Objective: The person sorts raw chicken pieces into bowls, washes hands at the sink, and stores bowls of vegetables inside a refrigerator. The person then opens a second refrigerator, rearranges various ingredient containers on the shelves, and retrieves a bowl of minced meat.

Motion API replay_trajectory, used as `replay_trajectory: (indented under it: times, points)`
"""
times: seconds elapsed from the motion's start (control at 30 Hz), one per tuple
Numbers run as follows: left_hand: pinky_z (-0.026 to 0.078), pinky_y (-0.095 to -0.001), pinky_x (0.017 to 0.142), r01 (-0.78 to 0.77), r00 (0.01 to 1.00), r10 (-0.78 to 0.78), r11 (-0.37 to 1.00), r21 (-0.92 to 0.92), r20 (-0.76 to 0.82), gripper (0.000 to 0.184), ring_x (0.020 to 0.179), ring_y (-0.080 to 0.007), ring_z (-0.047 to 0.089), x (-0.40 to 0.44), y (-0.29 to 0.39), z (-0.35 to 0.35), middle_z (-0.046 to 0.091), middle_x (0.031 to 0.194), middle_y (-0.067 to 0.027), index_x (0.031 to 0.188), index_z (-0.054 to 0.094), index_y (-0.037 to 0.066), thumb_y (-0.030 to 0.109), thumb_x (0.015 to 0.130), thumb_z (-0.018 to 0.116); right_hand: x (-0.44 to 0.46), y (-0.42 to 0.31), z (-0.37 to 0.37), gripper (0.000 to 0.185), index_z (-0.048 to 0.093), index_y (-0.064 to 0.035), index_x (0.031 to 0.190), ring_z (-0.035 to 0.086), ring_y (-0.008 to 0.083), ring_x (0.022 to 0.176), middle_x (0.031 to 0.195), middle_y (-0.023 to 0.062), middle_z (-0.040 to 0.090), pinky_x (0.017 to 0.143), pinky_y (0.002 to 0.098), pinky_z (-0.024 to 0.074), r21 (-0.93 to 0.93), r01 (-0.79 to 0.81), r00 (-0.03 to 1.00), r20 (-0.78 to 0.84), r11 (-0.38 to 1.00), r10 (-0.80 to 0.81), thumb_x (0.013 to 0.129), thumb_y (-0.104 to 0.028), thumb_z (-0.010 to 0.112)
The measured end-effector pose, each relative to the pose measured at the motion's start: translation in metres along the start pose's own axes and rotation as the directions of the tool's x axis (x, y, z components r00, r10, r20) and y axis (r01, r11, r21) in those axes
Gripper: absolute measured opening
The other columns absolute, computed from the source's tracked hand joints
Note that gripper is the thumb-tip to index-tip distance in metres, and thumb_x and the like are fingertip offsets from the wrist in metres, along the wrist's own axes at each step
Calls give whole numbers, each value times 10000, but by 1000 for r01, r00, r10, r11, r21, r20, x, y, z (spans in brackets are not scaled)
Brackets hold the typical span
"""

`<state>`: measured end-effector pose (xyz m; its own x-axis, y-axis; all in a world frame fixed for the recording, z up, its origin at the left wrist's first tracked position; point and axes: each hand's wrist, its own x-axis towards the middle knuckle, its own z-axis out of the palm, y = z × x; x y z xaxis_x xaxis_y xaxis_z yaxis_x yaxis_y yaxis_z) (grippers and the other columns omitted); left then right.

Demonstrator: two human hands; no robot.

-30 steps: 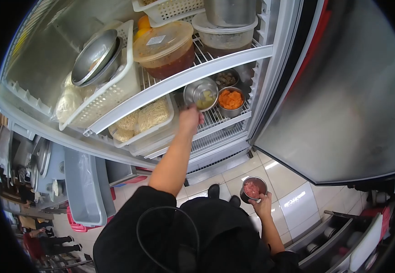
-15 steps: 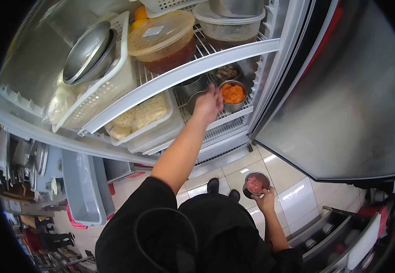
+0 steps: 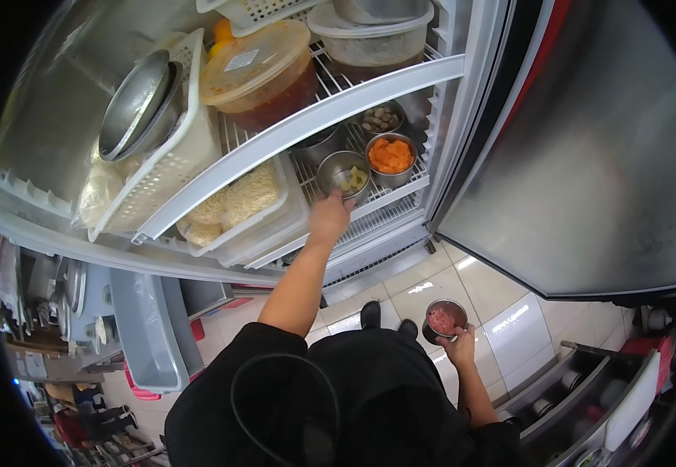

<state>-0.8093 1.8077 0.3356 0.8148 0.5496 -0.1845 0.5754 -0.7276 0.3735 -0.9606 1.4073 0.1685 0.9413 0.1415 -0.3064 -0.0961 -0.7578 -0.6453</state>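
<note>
My left hand [image 3: 330, 216] reaches into the open fridge, its fingers closed on the near rim of a metal bowl [image 3: 343, 173] that stands on the wire shelf. A few yellowish-green pieces [image 3: 354, 180] lie at the bottom of that bowl. Beside it is a metal bowl of chopped orange food [image 3: 391, 156], and behind that a bowl of small brownish pieces [image 3: 381, 118]. Low on the right, over the floor, my right hand [image 3: 459, 347] grips a metal bowl [image 3: 464, 311] with pink ground meat [image 3: 442, 321] in it.
A white bar [image 3: 307, 128] of the upper shelf crosses above my left hand. Lidded tubs [image 3: 256, 70] sit on that shelf, and noodles [image 3: 252, 194] lie in a bin to the left. The fridge door [image 3: 587, 171] stands open at right; drawers [image 3: 556, 412] are below it.
My left hand has moved back and left, from beside the orange food to the near rim of the bowl with yellowish-green pieces. The right hand still holds the meat bowl.
</note>
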Motion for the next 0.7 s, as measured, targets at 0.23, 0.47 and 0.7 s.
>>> replay_trajectory:
  times: [0.23,0.47,0.7]
  points:
    - [502,-498,812,-323,885,242,935,-148,-398,352,955,-492,589,-6,0,-27,553,1042,-343,1037,599,21,326,875,666,10,0,-4,414,680,3,843,542,405,1066,1128,236,524,924,437,470,1,12,1000,1,1000,-12,588,-246,891]
    - [453,-459,922,-468,844,375,864,-187,-382,391,1075,-429,574,99,92,-53,605,1106,-261,1133,631,83,398,902,619,8,4,-9,383,687,-17,833,546,393,1055,1116,219,523,931,437,464,-19,31,997,-67,999,-32,584,-221,894]
    - [445,-451,976,-339,925,331,941,-14,-189,455,1124,-396,576,130,99,-24,634,1173,-221,1160,642,100,474,910,570,-21,16,-10,386,693,-25,834,546,400,1061,1145,228,520,931,435,469,2,-47,991,-129,999,47,589,-243,897]
